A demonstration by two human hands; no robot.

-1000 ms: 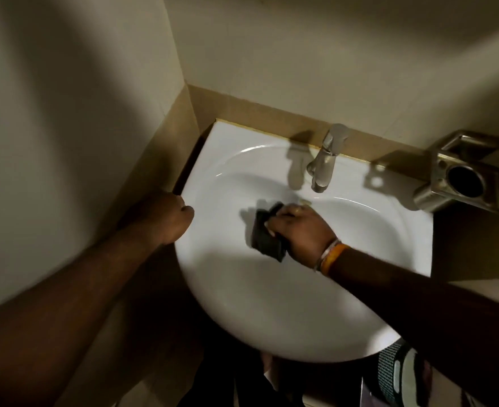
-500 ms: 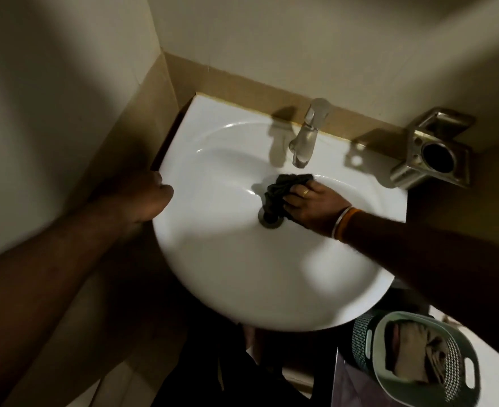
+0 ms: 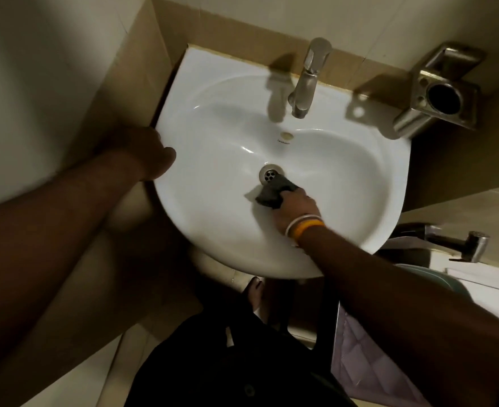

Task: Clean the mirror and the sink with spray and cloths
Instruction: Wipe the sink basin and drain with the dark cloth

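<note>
Since half a second ago, your right hand (image 3: 296, 208) is sliding the dark cloth (image 3: 274, 192) from the far side of the drain (image 3: 271, 173), just under the tap (image 3: 307, 80), down to the near side of it, so the drain is now lying uncovered. That suggests you are working round the bottom of the sink (image 3: 345, 177) in strokes, with the back of the bowl already wiped and the near slope being covered next; the mirror is not showing here. Your right hand is curling its fingers round the bunched cloth and pressing it onto the white bowl, its edge just touching the drain ring. Your left hand (image 3: 151, 154) is resting against the sink's left rim, bracing you, fingers curled over the edge and holding nothing else.
</note>
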